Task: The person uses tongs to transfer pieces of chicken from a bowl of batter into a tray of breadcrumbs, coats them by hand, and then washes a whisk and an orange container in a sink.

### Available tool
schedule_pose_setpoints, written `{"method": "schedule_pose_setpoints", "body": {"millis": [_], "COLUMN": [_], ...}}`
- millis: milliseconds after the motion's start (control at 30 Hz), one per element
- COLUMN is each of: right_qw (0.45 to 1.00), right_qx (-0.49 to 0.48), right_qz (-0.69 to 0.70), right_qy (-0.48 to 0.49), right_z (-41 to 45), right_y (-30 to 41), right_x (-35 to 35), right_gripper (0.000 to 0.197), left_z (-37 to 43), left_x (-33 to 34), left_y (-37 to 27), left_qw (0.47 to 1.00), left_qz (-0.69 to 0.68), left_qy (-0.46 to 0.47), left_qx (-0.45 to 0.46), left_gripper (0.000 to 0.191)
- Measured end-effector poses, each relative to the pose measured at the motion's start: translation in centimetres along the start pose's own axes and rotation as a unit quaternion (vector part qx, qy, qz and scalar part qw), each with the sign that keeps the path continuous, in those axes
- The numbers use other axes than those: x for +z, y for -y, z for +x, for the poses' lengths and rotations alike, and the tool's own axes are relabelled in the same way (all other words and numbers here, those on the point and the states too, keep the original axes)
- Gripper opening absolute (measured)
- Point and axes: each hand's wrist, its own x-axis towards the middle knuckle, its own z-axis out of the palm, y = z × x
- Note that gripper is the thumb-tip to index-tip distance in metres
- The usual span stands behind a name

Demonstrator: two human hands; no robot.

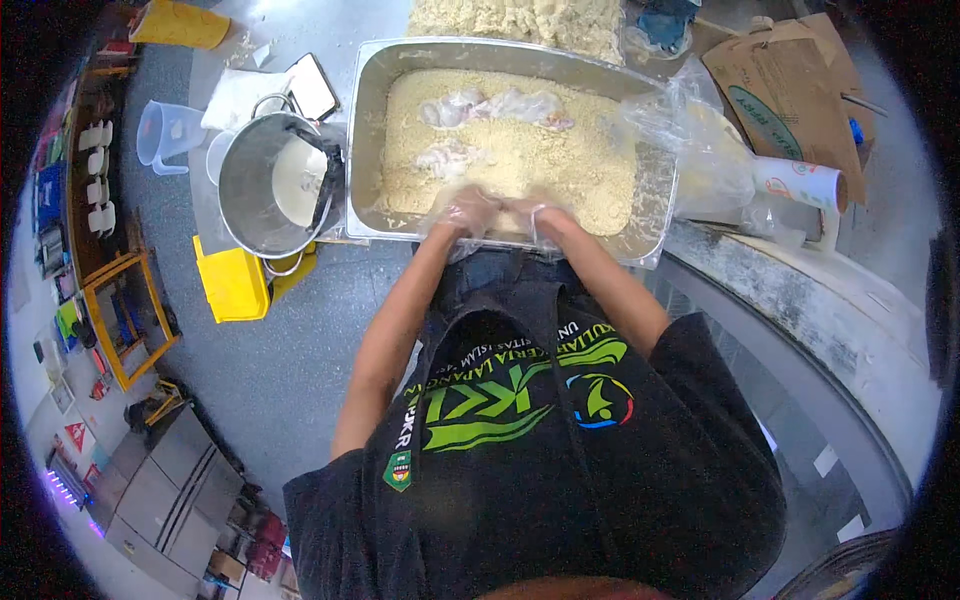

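Observation:
In the near part of a rectangular metal tray [495, 46], my left hand [469, 210] and my right hand [546, 211] are close together, both in thin clear plastic gloves. Their fingers are sunk in pale yellow crumbly flour [525, 154] and blurred; whether they hold anything is hidden. Beyond them, flour-dusted raw chicken pieces [454, 109] lie on the flour, with another chicken piece [532, 106] beside them. One more chicken piece [448, 157] rests nearer, just past my left hand.
Left of the tray stands a metal pot [244, 191] with whitish liquid [292, 176]. A plastic jug [169, 131], a phone [313, 86] and a yellow container [231, 285] are around it. A clear plastic bag [712, 157], a printed roll [802, 184] and a cardboard box [795, 90] lie right.

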Motion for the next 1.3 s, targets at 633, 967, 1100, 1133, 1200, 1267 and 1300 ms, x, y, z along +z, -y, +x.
{"method": "schedule_pose_setpoints", "body": {"millis": [633, 967, 1100, 1133, 1200, 1267, 1300], "right_qw": [0.838, 0.807, 0.801, 0.816, 0.804, 0.808, 0.813], "right_qx": [-0.256, -0.311, -0.309, -0.300, -0.312, -0.310, -0.306], "right_qz": [-0.116, 0.334, 0.335, 0.285, 0.295, 0.270, 0.254], "right_qy": [-0.469, -0.374, -0.387, -0.403, -0.411, -0.422, -0.427], "right_z": [2.4, -0.2, 1.1, 1.4, 1.2, -1.1, -1.7], "right_y": [-17.4, -14.3, -16.0, -16.3, -15.7, -13.8, -13.6], "right_x": [-2.5, -2.2, -2.0, -1.7, -1.5, -2.7, -3.0], "right_gripper": [0.038, 0.033, 0.034, 0.034, 0.031, 0.027, 0.026], "left_z": [8.7, 7.0, 2.6, 2.0, 3.6, 5.2, 5.8], "left_x": [-4.1, -3.1, -2.6, -2.7, 0.7, 1.7, 1.2], "left_y": [-10.1, -11.0, -11.3, -11.5, -7.2, -5.6, -6.5], "left_qw": [0.797, 0.792, 0.885, 0.912, 0.829, 0.702, 0.757], "left_qz": [0.270, 0.324, 0.348, 0.372, 0.454, 0.512, 0.436], "left_qy": [-0.121, -0.112, -0.107, -0.030, -0.213, -0.384, -0.358], "left_qx": [0.527, 0.504, 0.289, 0.173, 0.249, 0.312, 0.330], "left_gripper": [0.053, 0.052, 0.049, 0.043, 0.035, 0.027, 0.026]}}
